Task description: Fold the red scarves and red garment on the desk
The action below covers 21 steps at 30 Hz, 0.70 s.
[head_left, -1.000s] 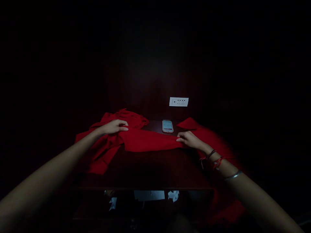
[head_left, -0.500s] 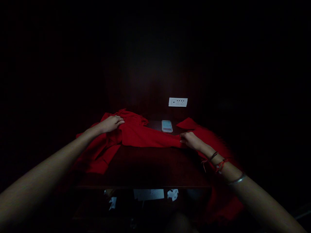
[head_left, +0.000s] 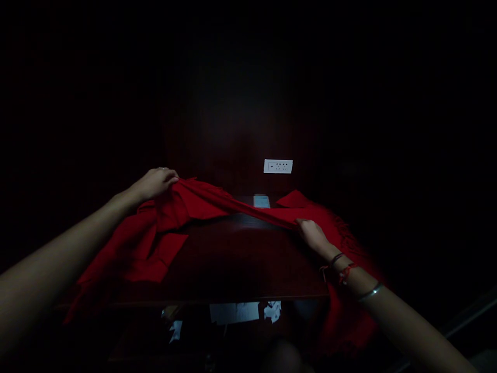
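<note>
A red scarf (head_left: 204, 202) with fringed edges stretches across a dark wooden table (head_left: 240, 264). My left hand (head_left: 157, 182) pinches its upper edge at the left, lifted above the bunched folds. On the other side, my right hand (head_left: 312, 235), with bracelets on the wrist, grips the same edge lower down. Between the hands that edge is pulled into a taut, slanting narrow band. Cloth lies in folds under my left forearm, and more drapes past my right hand and over the table's front edge. Fingertips of both hands are partly hidden by the fabric.
A small pale flat object (head_left: 261, 201), blurred out, lies behind the scarf. On the dark wall is a white socket plate (head_left: 278, 166). Below the tabletop are a white sheet (head_left: 235, 312) and a crumpled white piece (head_left: 272, 311). The surroundings are very dark.
My left hand has moved left and up, raising the scarf's edge. The broad flat stretch between my hands has become a narrow taut band. My right hand has shifted slightly right and down.
</note>
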Each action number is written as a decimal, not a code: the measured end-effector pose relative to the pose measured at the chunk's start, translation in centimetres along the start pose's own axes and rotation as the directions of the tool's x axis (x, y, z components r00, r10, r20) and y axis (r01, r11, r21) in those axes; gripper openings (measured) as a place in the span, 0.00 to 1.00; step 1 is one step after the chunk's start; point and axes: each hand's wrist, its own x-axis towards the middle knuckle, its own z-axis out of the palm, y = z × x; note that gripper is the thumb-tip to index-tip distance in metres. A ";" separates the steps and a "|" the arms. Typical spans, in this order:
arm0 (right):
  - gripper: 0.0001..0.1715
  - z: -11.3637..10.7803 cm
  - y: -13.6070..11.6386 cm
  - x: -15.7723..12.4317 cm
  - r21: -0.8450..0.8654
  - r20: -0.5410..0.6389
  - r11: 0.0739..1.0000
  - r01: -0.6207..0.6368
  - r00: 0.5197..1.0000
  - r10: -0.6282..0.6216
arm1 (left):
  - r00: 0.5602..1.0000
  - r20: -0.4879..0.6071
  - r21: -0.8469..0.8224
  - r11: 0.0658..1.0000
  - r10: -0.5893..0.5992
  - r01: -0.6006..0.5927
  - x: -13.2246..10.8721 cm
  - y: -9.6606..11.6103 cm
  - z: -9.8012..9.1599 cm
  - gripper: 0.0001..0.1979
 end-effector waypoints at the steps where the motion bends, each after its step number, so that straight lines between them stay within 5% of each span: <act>1: 0.14 -0.3 0.7 -0.2 -0.013 -0.031 0.999 -0.038 0.999 0.038 | 0.999 0.035 0.005 1.000 0.011 -0.011 0.0 -0.3 0.4 0.12; 5: 0.15 -2.8 3.9 -0.4 -0.062 -0.123 0.985 -0.162 0.980 0.154 | 0.996 0.088 0.060 0.998 0.030 -0.035 0.3 -1.5 1.7 0.12; 10: 0.15 -9.0 7.3 1.1 -0.120 -0.320 0.969 -0.214 0.933 0.167 | 0.970 -0.207 0.038 0.989 -0.131 0.141 1.6 -1.2 0.9 0.15; 12: 0.17 -11.8 8.4 2.0 -0.163 -0.421 0.960 -0.228 0.896 0.142 | 0.970 -0.199 0.072 0.985 -0.142 0.158 2.1 -0.9 0.3 0.14; 17: 0.12 -16.5 11.1 4.0 -0.291 -0.163 0.957 -0.001 0.985 -0.049 | 0.977 -0.133 0.107 0.977 -0.168 0.183 2.9 -1.4 -0.4 0.13; 21: 0.12 -17.5 12.0 4.9 -0.287 -0.093 0.957 0.043 0.993 -0.072 | 0.981 -0.115 0.065 0.984 -0.157 0.165 3.4 -2.4 -0.6 0.14</act>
